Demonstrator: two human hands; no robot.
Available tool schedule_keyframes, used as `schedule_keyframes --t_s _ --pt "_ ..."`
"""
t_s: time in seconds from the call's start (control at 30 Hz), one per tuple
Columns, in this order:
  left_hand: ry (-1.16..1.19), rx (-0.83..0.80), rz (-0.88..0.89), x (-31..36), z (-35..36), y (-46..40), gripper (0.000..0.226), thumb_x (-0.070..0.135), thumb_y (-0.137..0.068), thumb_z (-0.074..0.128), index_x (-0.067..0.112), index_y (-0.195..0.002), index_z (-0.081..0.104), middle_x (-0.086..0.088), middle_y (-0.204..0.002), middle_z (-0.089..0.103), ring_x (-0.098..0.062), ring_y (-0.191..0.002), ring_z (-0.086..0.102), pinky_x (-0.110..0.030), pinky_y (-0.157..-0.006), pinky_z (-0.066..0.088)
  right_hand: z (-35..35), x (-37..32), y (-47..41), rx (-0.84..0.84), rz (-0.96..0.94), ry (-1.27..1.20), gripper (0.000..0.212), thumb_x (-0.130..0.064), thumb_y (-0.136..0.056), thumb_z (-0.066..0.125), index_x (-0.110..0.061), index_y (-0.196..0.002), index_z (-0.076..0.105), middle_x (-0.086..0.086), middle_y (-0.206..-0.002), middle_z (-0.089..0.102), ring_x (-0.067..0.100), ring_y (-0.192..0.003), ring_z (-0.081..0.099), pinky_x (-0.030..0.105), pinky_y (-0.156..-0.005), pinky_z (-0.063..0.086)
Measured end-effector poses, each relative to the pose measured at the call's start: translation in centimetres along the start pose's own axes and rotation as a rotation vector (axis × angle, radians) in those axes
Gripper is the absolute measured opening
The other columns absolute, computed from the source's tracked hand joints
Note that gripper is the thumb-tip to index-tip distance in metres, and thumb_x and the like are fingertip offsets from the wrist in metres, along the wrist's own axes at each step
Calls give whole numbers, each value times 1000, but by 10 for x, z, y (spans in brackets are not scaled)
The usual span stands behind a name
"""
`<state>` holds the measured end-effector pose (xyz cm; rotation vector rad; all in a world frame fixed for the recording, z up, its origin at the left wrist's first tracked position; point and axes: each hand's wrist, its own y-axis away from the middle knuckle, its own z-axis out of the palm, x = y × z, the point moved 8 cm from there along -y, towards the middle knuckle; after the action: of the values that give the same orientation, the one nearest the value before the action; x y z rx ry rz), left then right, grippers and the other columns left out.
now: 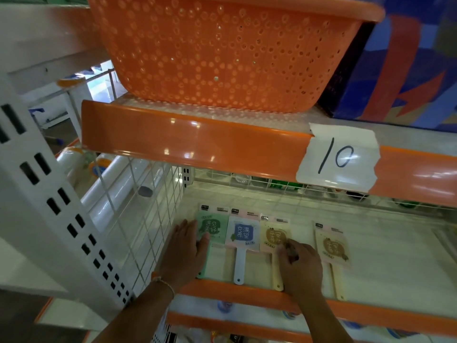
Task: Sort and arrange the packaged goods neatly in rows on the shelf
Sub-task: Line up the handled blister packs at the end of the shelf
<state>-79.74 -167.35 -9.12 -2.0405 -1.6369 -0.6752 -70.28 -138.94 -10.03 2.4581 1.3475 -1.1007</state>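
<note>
Several packaged hand fans lie flat in a row on the white shelf (385,268): a green one (215,225) at the left, a blue-and-white one (243,233), a beige one (275,235), and a second beige one (332,246) set apart to the right. My left hand (188,246) rests flat on the green pack's left edge, fingers spread. My right hand (298,261) presses curled fingers on the lower corner of the first beige pack and hides part of its handle.
A white wire grid (138,214) walls the shelf's left side. The orange shelf lip (247,297) runs along the front. Above, an orange perforated basket (222,53) and a blue box (408,65) sit on the upper shelf, which carries a paper label "10" (338,157).
</note>
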Motion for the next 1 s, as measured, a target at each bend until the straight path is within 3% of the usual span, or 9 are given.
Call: schedule_keyframes --t_s 0.37,0.57,0.8,0.9,1.0 --pt "-14 9 6 1 1 0 59 42 -100 34 8 -149 29 -11 -154 32 -21 -147 14 -31 -119 6 -7 4 1 66 51 -67 11 -18 -83 71 -14 -92 75 0 -86 67 18 -81 62 23 -75 43" --pt "-18 30 20 1 1 0 58 41 -100 36 7 -147 32 -12 -152 36 -23 -146 18 -35 -121 11 -4 9 1 52 67 -65 12 -24 -83 70 -19 -93 73 -4 -87 64 15 -82 61 23 -75 46" --pt "52 99 -41 -5 -7 3 59 46 -97 38 9 -143 38 -16 -146 40 -29 -141 28 -48 -114 31 -9 5 0 83 37 -123 8 -15 -84 68 -15 -91 71 -4 -89 61 18 -86 60 26 -75 47" --pt "26 143 9 -5 -9 3 65 59 -95 26 13 -138 42 -13 -139 46 -30 -133 39 -49 -106 41 -14 4 -1 97 40 -180 13 -12 -85 68 -12 -97 71 1 -96 63 18 -90 60 24 -77 43" --pt "9 168 46 -5 -7 3 70 64 -93 20 13 -132 48 -16 -132 51 -33 -126 45 -52 -101 44 -29 5 -5 137 -31 -162 18 -11 -81 70 -12 -99 72 6 -100 66 25 -96 60 31 -85 47"
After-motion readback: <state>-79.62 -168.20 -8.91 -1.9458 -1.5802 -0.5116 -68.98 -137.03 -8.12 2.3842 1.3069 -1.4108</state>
